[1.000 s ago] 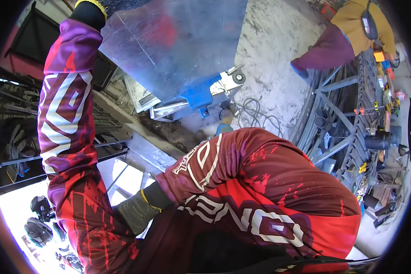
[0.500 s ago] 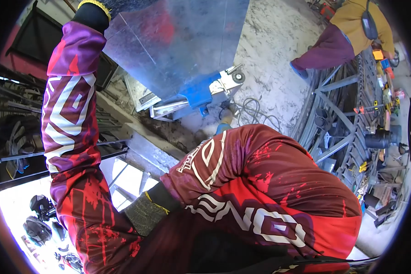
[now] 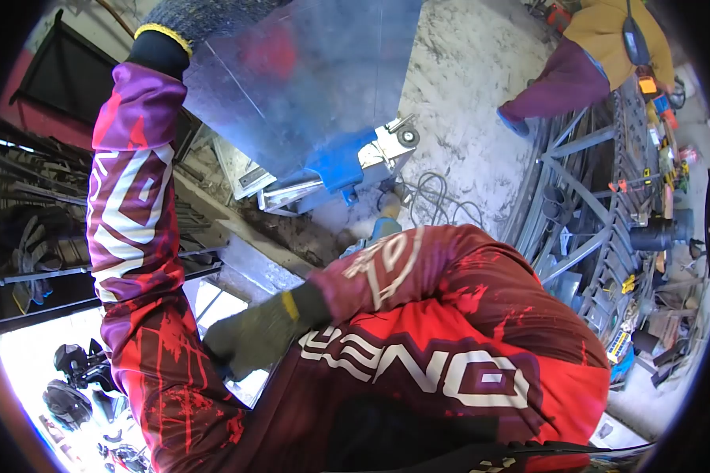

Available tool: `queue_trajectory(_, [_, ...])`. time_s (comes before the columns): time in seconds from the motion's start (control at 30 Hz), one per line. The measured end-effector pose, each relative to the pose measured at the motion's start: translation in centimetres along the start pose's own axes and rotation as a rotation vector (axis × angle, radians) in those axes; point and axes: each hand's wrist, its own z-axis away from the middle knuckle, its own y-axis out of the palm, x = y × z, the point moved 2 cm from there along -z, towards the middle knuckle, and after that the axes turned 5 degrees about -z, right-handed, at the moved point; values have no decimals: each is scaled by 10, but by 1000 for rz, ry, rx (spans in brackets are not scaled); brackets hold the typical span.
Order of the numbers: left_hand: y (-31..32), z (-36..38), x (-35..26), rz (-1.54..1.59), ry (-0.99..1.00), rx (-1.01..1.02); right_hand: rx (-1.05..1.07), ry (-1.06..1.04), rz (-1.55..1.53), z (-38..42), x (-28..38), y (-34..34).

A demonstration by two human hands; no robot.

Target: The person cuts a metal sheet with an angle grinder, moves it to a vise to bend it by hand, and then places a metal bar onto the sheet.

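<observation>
My left hand (image 3: 205, 22), in a grey knit glove with a yellow-edged cuff, reaches out at the top of the head view. It lies over the upper left edge of a large shiny metal sheet (image 3: 315, 87); its fingertips are cut off by the frame. My right hand (image 3: 252, 335), gloved the same way, is bent across my chest beside my left upper sleeve (image 3: 162, 347). Its fingers point down behind that arm and are partly hidden, so their grip does not show. Under the sheet's near edge stands a blue and silver machine (image 3: 343, 165) with a small wheel.
A person in purple trousers (image 3: 560, 87) stands at upper right. Metal bars and a rack (image 3: 580, 189) with tools line the right side. A cable (image 3: 438, 197) lies on the floor. Shelves of metal stock (image 3: 39, 189) are at left, above a bright opening with motorcycles (image 3: 79, 378).
My right hand has come further into view from behind my left arm, moving slightly up and right. My left arm and the view have shifted a little; the sheet stays under my left hand.
</observation>
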Motion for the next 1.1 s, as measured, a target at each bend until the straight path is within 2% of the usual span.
queue_trajectory(0.03, [0,0,0,9,3,-9,-89,293,-412,19,-1,-25])
queue_trajectory(0.07, [1,1,-1,17,3,-18,-284,216,-218,52,-11,-47])
queue_trajectory(0.1, [1,2,-1,23,-1,-27,-437,390,-70,77,19,-85])
queue_trajectory(0.17, [1,4,-3,38,-21,-36,-739,640,315,165,-12,-135])
queue_trajectory(0.2, [2,5,-3,46,-34,-42,-1068,513,304,196,17,-168])
queue_trajectory(0.23, [3,6,-4,57,-44,-46,-1346,533,441,209,53,-197])
queue_trajectory(0.27, [4,6,-2,-18,-1,-107,-1429,528,547,233,74,-222])
queue_trajectory(0.3, [6,8,1,-18,-10,-104,-1501,381,628,241,95,-237])
queue_trajectory(0.4, [2,5,-2,65,6,-114,-1555,342,817,249,123,-281])
queue_trajectory(0.47, [-6,5,-9,-2,-115,-17,-1488,365,1116,247,124,-302])
queue_trajectory(0.5, [-8,5,-13,3,-99,-22,-1498,367,1130,248,119,-311])
queue_trajectory(0.57, [-13,9,-19,47,-133,24,-1295,281,624,252,95,-331])
queue_trajectory(0.6, [-20,16,-26,45,-130,20,-1263,401,793,252,88,-337])
queue_trajectory(0.7, [-49,44,-41,343,-196,-374,-1338,479,708,245,87,-324])
queue_trajectory(0.77, [-29,96,27,410,-200,-560,-1350,489,717,257,78,-329])
queue_trajectory(0.8, [-24,119,8,617,-379,-765,-1371,503,741,264,76,-329])
queue_trajectory(0.83, [4,141,23,892,-333,-928,-1385,499,738,265,76,-327])
queue_trajectory(0.87, [33,171,35,1008,-349,-843,-1363,504,752,263,78,-325])
queue_trajectory(0.9, [56,174,11,1053,-571,-797,-1337,510,766,260,79,-322])
queue_trajectory(0.93, [84,175,1,967,-623,-725,-1343,508,770,258,79,-320])
queue_trajectory(0.97, [111,176,-14,1273,-626,-683,-1371,425,685,256,79,-318])
queue_trajectory(1.0, [141,182,-16,1168,-711,-614,-1387,346,597,253,78,-317])
queue_trajectory(1.03, [158,175,-28,1324,-745,-681,-1373,353,594,254,77,-316])
queue_trajectory(1.07, [170,169,-30,1129,-676,-744,-1381,376,693,257,76,-316])
queue_trajectory(1.1, [171,168,-34,1199,-892,-710,-1386,395,790,257,76,-316])
